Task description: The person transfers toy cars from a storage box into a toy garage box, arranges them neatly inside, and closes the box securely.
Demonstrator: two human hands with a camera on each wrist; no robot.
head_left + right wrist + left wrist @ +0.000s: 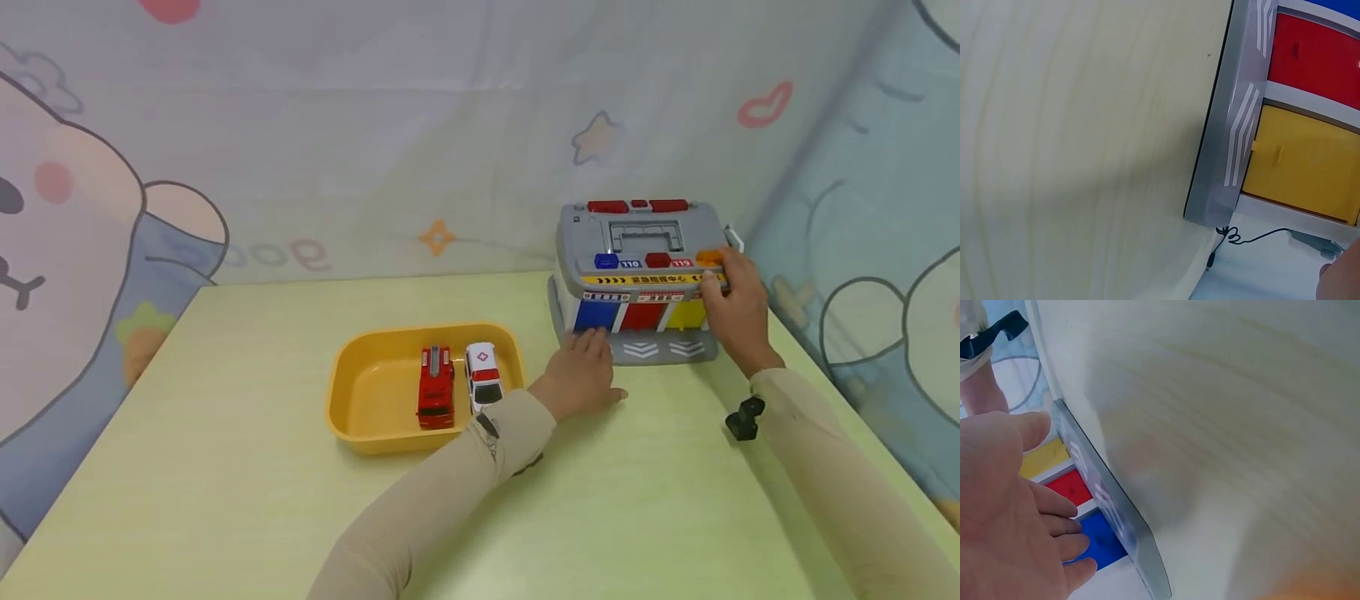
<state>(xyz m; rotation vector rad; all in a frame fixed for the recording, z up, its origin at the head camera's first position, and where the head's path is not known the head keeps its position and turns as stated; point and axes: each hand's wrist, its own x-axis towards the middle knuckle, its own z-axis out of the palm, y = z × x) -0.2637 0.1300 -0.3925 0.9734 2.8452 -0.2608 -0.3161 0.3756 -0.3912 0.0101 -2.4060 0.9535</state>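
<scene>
A right hand (740,310) curls round the corner of a toy garage (637,282), rear right on the surface (247,400); a left hand (581,377) reaches its front, fingers straight. Likely light, stiff; best gripped by both ends.

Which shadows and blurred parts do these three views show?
Head view: a soft shadow on the table beside the right sleeve; left wrist view: hazy shadows, an unfocused orange patch at bottom right; right wrist view: a faint shadow band across the table, the yellow door fairly sharp.
</scene>
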